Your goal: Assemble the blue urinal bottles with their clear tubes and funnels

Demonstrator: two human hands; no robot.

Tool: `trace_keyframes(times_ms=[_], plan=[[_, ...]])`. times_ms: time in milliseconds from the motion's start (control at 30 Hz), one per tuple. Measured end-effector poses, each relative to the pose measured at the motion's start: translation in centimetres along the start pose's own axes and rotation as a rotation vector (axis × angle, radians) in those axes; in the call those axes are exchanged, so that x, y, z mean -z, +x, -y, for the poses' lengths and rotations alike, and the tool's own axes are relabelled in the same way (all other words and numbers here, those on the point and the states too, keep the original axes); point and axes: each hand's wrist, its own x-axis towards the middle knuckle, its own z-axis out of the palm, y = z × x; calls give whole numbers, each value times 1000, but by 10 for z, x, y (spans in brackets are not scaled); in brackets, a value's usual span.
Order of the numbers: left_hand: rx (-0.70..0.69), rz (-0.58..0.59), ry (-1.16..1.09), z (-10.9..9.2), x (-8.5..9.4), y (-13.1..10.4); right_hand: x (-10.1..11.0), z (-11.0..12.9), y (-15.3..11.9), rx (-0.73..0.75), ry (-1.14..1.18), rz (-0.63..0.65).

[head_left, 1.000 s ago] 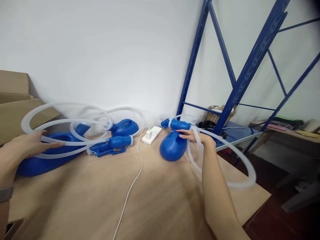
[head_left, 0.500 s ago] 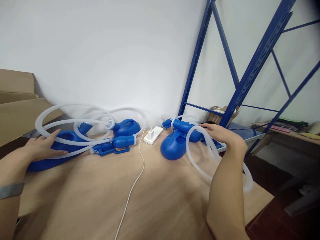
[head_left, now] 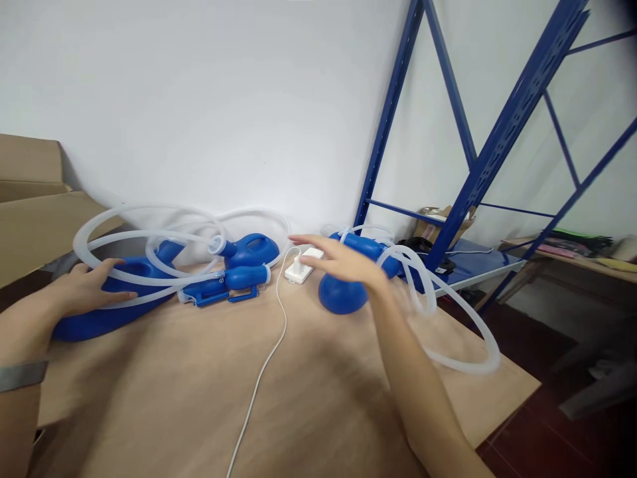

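My left hand (head_left: 79, 289) rests on a blue plastic urinal bottle (head_left: 114, 322) at the left, its fingers spread beside the looped hose. The bottle lies on its side, partly hidden by hose and fingers. My right hand (head_left: 341, 259) hangs in the air between a white power strip (head_left: 298, 271) and the right blue bottle (head_left: 343, 297), fingers stretched out and holding nothing. It hides part of both. Another blue bottle (head_left: 253, 251) and a blue tube-shaped piece with a handle (head_left: 226, 285) lie nearer the left hand. Translucent white hoses (head_left: 144, 234) loop over the left group.
A white cable (head_left: 269, 362) runs from the plug toward the table's front. Another hose (head_left: 478, 365) curls near the right edge of the brown table (head_left: 209, 392). An open cardboard box (head_left: 30, 212) stands left; a blue metal rack (head_left: 465, 186) rises at the right.
My right hand has left the far side of the right bottle and hose and moved left, over the power strip. The right hose has shifted and spread. My left hand has hardly moved.
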Motion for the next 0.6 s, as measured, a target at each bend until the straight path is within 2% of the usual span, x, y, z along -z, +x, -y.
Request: trace_keyframes(times_ms=[67, 167, 267, 333, 433, 500, 600], plan=[[1, 30, 0, -1, 6, 0, -53, -21, 27, 20, -4, -36], [-15, 75, 5, -5, 15, -4, -127, -46, 49, -127, -3, -40], [-50, 147, 1, -12, 27, -13, -171, -59, 52, -196, -73, 38], [-40, 179, -1, -18, 36, -20, -181, -61, 49, -207, -163, 24], [-20, 193, -10, -25, 45, -26, -177, -59, 46, -203, -287, -63], [-27, 192, -12, -27, 45, -26, -171, -56, 47, -178, -311, -72], [7, 132, 42, -28, 34, -22, -164, -54, 49, -152, -203, 0]])
